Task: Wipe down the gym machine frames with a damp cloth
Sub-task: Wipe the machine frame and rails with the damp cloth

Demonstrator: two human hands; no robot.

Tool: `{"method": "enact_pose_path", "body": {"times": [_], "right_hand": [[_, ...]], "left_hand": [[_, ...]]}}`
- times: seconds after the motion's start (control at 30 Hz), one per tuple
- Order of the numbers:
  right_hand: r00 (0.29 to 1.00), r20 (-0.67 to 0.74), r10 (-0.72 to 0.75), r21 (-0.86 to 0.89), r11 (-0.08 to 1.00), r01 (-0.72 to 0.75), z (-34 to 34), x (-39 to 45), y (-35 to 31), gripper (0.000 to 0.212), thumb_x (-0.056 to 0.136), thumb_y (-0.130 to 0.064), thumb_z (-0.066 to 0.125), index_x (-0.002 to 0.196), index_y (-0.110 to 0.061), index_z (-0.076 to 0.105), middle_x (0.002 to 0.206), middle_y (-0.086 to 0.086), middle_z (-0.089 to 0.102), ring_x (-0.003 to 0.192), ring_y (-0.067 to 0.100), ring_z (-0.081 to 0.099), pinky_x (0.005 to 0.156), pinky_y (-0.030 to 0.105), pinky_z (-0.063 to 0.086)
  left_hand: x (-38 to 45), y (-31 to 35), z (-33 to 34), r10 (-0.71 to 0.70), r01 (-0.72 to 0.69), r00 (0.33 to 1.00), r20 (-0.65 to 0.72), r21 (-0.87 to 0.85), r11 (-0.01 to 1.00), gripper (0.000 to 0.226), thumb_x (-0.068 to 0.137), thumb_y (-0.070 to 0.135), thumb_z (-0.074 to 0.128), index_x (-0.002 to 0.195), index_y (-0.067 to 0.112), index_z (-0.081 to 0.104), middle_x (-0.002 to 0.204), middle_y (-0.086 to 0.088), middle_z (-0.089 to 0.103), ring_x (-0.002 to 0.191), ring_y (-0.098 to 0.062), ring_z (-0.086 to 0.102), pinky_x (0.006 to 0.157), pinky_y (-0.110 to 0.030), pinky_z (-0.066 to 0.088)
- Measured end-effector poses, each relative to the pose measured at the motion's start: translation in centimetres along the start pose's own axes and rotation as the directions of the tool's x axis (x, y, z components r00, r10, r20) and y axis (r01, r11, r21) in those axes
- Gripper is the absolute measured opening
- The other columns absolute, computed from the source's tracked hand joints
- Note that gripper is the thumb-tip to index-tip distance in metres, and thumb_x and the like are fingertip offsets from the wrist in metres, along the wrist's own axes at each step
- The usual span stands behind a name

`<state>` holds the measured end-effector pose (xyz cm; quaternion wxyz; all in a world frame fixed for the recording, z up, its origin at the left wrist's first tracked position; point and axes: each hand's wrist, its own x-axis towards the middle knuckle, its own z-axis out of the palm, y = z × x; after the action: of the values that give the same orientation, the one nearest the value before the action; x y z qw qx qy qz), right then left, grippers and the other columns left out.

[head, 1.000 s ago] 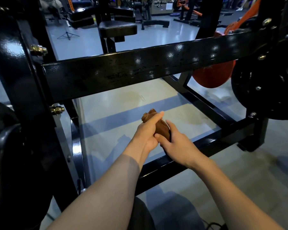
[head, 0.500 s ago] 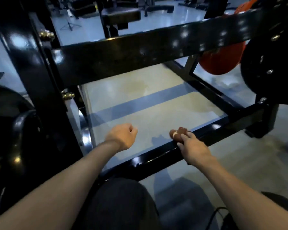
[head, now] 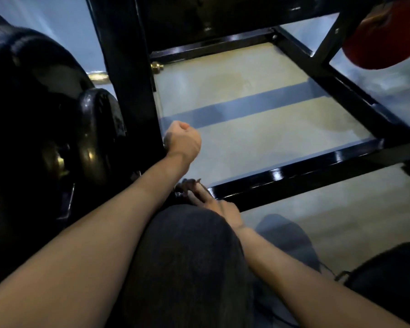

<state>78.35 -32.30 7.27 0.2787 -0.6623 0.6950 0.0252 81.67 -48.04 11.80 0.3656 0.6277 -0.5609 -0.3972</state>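
The machine's low black frame bar (head: pixel 294 171) runs from the bottom centre to the right edge. A brown cloth (head: pixel 187 184) lies bunched on its left end, near the black upright post (head: pixel 128 91). My right hand (head: pixel 214 203) presses the cloth onto the bar with its fingers stretched out; my knee hides part of the hand. My left hand (head: pixel 182 140) hovers above the floor beside the upright, curled into a fist with nothing in it.
Black weight plates (head: pixel 38 110) fill the left side. A red plate (head: pixel 388 36) hangs at the top right. More black frame bars (head: pixel 355 91) box in a patch of pale floor. My dark-clad knee (head: pixel 187 268) is in the foreground, and a brass bolt (head: pixel 157 67) sticks out of the upright.
My hands parted: the left let go of the cloth and drew away as a fist. The right slid the cloth leftward along the low bar to its end. The view tilted down.
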Motion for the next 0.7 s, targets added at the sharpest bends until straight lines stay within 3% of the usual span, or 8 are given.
{"method": "enact_pose_path", "body": {"times": [0.1, 0.2, 0.3, 0.33, 0.4, 0.5, 0.6, 0.7], "right_hand": [[0.990, -0.127, 0.066, -0.143, 0.986, -0.084, -0.7, -2.3, 4.2, 0.058, 0.107, -0.043, 0.039, 0.161, -0.046, 0.016, 0.173, -0.014, 0.000, 0.122, 0.031, 0.064, 0.082, 0.038, 0.046], [0.884, -0.249, 0.395, -0.061, 0.905, -0.422, -3.6, -4.4, 10.3, 0.047, 0.105, -0.038, 0.037, 0.152, -0.039, 0.036, 0.169, -0.006, 0.023, 0.126, 0.037, 0.061, 0.099, 0.046, 0.047], [0.769, -0.259, 0.585, -0.049, 0.787, -0.615, -5.1, -4.6, 12.6, 0.043, 0.105, -0.034, 0.033, 0.146, -0.027, 0.045, 0.160, 0.009, 0.036, 0.123, 0.041, 0.059, 0.099, 0.047, 0.046], [0.775, -0.265, 0.574, -0.033, 0.798, -0.602, -4.7, -4.5, 11.6, 0.041, 0.106, -0.035, 0.033, 0.145, -0.026, 0.044, 0.157, 0.011, 0.036, 0.120, 0.041, 0.061, 0.095, 0.045, 0.046], [0.863, -0.280, 0.421, -0.005, 0.898, -0.440, -2.7, -3.5, 7.9, 0.038, 0.109, -0.041, 0.033, 0.144, -0.029, 0.040, 0.158, 0.006, 0.031, 0.112, 0.039, 0.066, 0.087, 0.043, 0.047], [0.985, -0.097, 0.145, 0.089, 0.987, -0.136, -0.5, -1.8, 1.4, 0.049, 0.111, -0.042, 0.034, 0.159, -0.035, 0.025, 0.168, -0.002, 0.020, 0.119, 0.037, 0.063, 0.094, 0.043, 0.051], [0.999, -0.029, 0.019, 0.112, 0.994, -0.016, -0.4, -1.2, -0.7, 0.059, 0.111, -0.039, 0.038, 0.164, -0.039, 0.010, 0.171, -0.005, 0.019, 0.121, 0.035, 0.062, 0.099, 0.048, 0.051], [0.993, -0.116, 0.025, -0.076, 0.997, -0.034, -0.9, -2.3, 2.9, 0.053, 0.109, -0.045, 0.035, 0.160, -0.045, 0.022, 0.171, -0.015, 0.009, 0.121, 0.032, 0.063, 0.089, 0.041, 0.051]], "left_hand": [[-0.5, 0.3, -0.1, -0.026, 0.026, 1.000, 0.007, -0.038, 0.999, 0.007, 0.086, 0.018, 0.059, 0.081, 0.019, 0.053, 0.074, 0.002, 0.050, 0.060, -0.009, 0.043, 0.059, -0.024, 0.040], [-0.8, 0.2, -0.2, -0.005, 0.005, 0.999, 0.046, 0.001, 1.000, 0.011, 0.069, 0.029, 0.049, 0.077, 0.023, 0.051, 0.091, -0.004, 0.060, 0.078, -0.019, 0.054, 0.070, -0.027, 0.049], [-1.1, 0.3, -0.5, 0.011, -0.015, 0.998, 0.059, 0.077, 0.997, 0.008, 0.090, 0.015, 0.056, 0.095, 0.020, 0.059, 0.105, -0.004, 0.062, 0.090, -0.017, 0.054, 0.071, -0.019, 0.041], [-0.9, 0.1, -0.4, 0.010, -0.014, 0.999, 0.044, 0.104, 0.994, 0.013, 0.093, 0.012, 0.054, 0.101, 0.018, 0.061, 0.108, -0.004, 0.061, 0.092, -0.018, 0.054, 0.071, -0.018, 0.040], [-0.8, 0.1, -0.3, 0.015, -0.017, 1.000, 0.020, 0.109, 0.994, 0.016, 0.093, 0.009, 0.052, 0.102, 0.017, 0.063, 0.112, -0.007, 0.062, 0.098, -0.023, 0.057, 0.078, -0.021, 0.044], [-0.9, 0.2, -0.5, -0.021, 0.018, 0.999, 0.034, 0.092, 0.996, 0.015, 0.095, 0.006, 0.050, 0.088, 0.018, 0.055, 0.116, -0.013, 0.061, 0.103, -0.030, 0.058, 0.093, -0.027, 0.047], [-0.8, 0.1, -0.5, -0.019, 0.012, 0.998, 0.061, 0.122, 0.992, 0.013, 0.095, 0.006, 0.051, 0.097, 0.016, 0.060, 0.122, -0.016, 0.063, 0.110, -0.031, 0.061, 0.092, -0.029, 0.050], [-1.2, 0.2, -0.6, -0.008, 0.003, 1.000, 0.029, 0.175, 0.985, 0.022, 0.094, 0.009, 0.051, 0.110, 0.014, 0.067, 0.119, -0.011, 0.064, 0.109, -0.028, 0.061, 0.088, -0.024, 0.047]]}}
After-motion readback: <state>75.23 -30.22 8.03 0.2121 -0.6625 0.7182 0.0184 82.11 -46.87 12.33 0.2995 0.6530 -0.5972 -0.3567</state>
